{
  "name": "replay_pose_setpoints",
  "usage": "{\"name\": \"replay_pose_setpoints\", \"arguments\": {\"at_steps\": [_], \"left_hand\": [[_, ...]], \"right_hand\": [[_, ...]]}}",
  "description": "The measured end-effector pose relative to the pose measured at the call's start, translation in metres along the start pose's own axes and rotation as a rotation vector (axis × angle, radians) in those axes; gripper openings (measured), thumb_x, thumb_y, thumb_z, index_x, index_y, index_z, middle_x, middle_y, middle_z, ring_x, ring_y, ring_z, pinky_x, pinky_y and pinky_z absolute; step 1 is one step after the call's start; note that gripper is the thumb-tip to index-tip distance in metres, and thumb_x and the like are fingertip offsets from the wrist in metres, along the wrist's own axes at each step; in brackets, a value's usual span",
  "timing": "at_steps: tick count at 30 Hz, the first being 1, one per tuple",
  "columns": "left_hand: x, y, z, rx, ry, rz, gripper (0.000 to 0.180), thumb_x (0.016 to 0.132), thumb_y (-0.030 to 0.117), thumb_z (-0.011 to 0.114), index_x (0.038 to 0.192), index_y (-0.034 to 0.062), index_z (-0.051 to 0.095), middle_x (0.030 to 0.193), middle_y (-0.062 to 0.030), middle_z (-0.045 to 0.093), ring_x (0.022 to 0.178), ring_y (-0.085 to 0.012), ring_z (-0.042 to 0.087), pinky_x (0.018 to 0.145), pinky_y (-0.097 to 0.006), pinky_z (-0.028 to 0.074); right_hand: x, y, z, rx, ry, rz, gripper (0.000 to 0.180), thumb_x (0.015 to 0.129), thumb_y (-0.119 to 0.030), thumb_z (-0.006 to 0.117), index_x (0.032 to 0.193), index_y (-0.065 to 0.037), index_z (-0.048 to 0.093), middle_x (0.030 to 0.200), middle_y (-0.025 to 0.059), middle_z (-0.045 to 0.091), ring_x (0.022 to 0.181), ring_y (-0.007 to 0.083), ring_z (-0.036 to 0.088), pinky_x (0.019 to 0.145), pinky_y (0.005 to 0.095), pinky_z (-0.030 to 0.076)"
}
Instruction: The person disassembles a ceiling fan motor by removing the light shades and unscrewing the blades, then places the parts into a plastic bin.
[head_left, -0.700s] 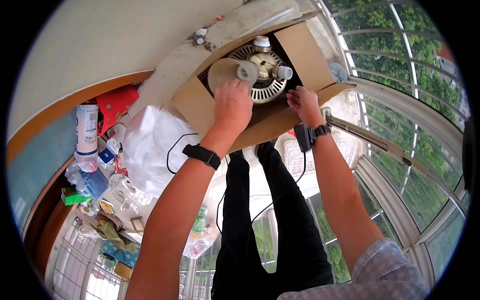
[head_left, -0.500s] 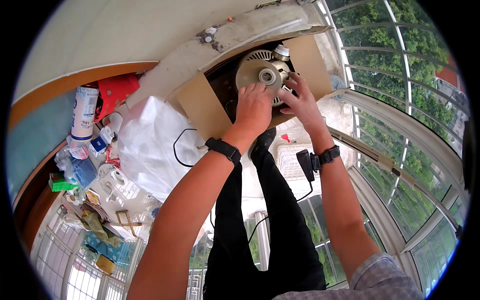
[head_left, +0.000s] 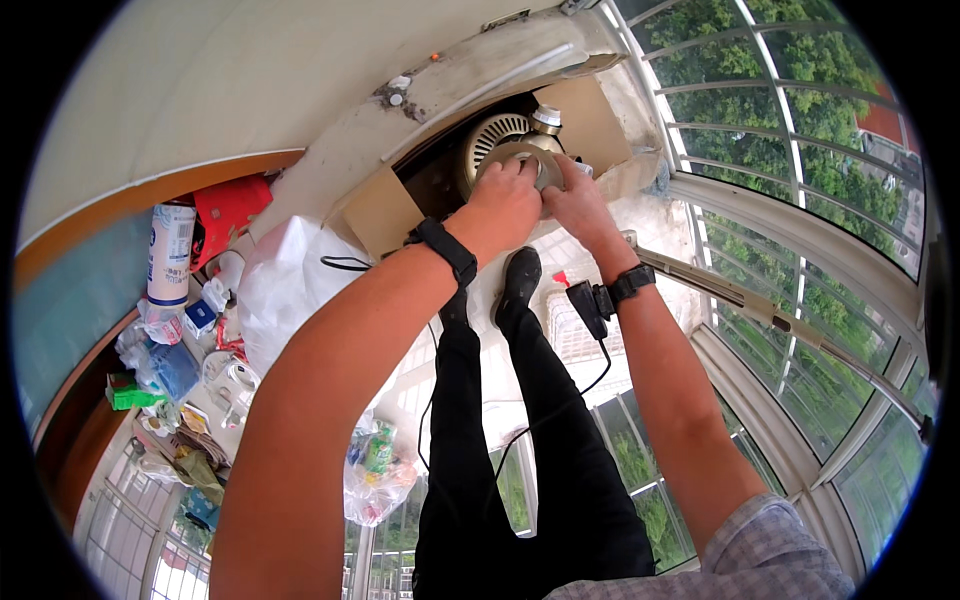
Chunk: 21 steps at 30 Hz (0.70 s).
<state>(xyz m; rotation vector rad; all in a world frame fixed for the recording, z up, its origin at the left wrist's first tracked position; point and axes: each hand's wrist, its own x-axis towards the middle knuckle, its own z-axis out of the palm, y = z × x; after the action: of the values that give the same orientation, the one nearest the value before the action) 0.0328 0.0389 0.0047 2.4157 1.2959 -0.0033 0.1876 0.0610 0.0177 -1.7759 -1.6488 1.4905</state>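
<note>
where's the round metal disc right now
In the head view, upper middle: the round metal disc sits inside the open cardboard box, against the ribbed fan motor, with left hand and right hand on it.

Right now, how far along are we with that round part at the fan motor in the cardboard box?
Done, by the look of it: the cardboard box is open and the vented motor housing exposed. In hand: the left hand and right hand both press on the round disc against the housing. Whether it is seated or fastened cannot be told. Left: the black cable hangs loose, and the box flaps stay open.
</note>
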Motion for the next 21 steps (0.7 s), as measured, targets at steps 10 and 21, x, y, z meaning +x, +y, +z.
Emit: {"name": "replay_pose_setpoints", "arguments": {"at_steps": [10,21], "left_hand": [[0.019,0.003,0.0,0.13,-0.184,0.052,0.024,0.076,0.013,0.065,0.097,0.0041,0.071,0.116,-0.0158,0.055,0.108,-0.0295,0.055,0.082,-0.039,0.046],[0.03,0.015,0.003,0.07,-0.189,-0.064,0.022,0.083,0.018,0.06,0.095,0.0035,0.071,0.114,-0.0174,0.056,0.107,-0.0304,0.055,0.087,-0.041,0.044]], "right_hand": [[0.009,0.024,-0.003,-0.032,0.004,-0.089,0.053,0.079,-0.012,0.055,0.13,0.001,0.053,0.097,0.0282,0.067,0.092,0.0419,0.065,0.083,0.0453,0.051],[0.011,0.018,-0.019,0.052,-0.057,0.003,0.049,0.077,-0.008,0.052,0.125,0.001,0.055,0.101,0.0263,0.066,0.088,0.0364,0.067,0.077,0.0422,0.053]]}}
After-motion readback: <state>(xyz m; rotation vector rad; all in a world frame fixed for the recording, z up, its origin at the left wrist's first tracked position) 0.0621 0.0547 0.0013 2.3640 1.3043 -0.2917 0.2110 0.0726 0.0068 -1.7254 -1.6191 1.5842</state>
